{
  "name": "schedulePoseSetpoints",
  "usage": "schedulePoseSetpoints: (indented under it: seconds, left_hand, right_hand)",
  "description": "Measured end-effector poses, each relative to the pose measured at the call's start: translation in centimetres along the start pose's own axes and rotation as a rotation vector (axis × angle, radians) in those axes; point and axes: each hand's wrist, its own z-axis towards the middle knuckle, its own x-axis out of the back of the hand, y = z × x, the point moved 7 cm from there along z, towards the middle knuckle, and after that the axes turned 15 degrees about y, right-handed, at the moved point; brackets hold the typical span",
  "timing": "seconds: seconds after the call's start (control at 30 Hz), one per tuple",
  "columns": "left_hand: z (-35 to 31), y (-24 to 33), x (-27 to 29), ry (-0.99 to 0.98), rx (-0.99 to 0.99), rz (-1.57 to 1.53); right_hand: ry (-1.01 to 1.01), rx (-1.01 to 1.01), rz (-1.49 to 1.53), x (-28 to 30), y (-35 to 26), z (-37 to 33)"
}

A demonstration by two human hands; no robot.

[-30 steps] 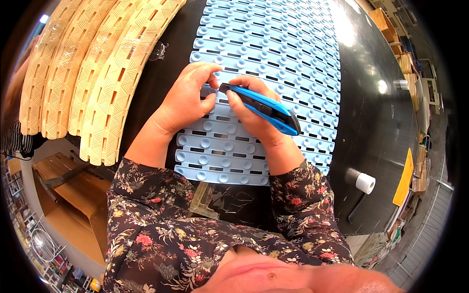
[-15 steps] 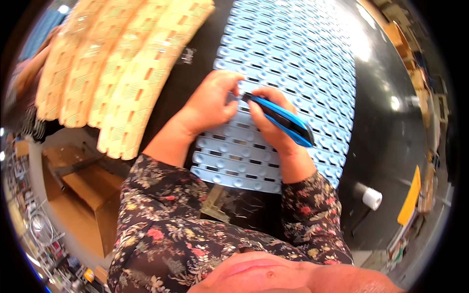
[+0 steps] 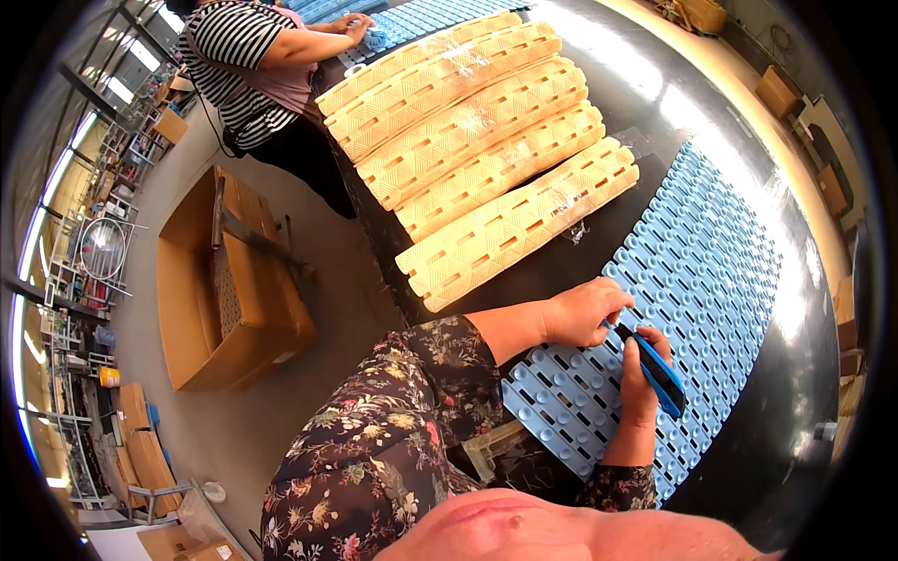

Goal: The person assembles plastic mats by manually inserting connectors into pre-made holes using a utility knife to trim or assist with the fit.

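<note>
A light-blue mat [image 3: 711, 271] with rows of round suction cups and slots lies spread on the black table in front of me. My right hand [image 3: 640, 383] grips a blue-and-black utility knife [image 3: 662, 376] over the mat, its tip pointing toward my other hand. Just left of that tip, my left hand [image 3: 587, 313] is closed in a pinch above the mat. Whatever is between its fingers, if anything, is too small to make out. The two hands are close together.
Several rolled beige mats [image 3: 510, 224], partly in clear wrap, lie on the black table [image 3: 795, 393] to the left. Beyond them a person in a striped shirt [image 3: 238, 47] handles another blue mat [image 3: 426, 23]. An open cardboard box [image 3: 234, 327] stands left of the table.
My view has swung to the left, so the mat and both hands appear farther right. The other person and the whole box now show. The knife stays in my right hand.
</note>
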Motion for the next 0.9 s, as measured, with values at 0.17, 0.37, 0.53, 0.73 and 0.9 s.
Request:
schedulePoseSetpoints:
  seconds: [0.17,0.37,0.53,0.73,0.9]
  left_hand:
    - [0.5,0.2,-0.4,0.003,0.012,-0.007]
    - [0.7,-0.1,-0.4,-0.02,0.03,0.006]
    - [0.9,0.5,-0.1,-0.015,-0.014,0.007]
    - [0.9,0.5,0.0,-0.008,0.034,0.017]
    - [0.6,0.3,-0.1,0.006,-0.005,0.019]
  right_hand:
    - [-0.03,0.051,-0.027,0.2,-0.3,0.5]
    - [-0.003,0.06,-0.06,0.3,-0.1,0.7]
    - [-0.02,0.005,-0.026,0.5,0.6,0.8]
    - [0.01,-0.138,0.115,0.6,0.5,0.7]
    - [0.0,-0.069,0.046,0.6,0.9,0.5]
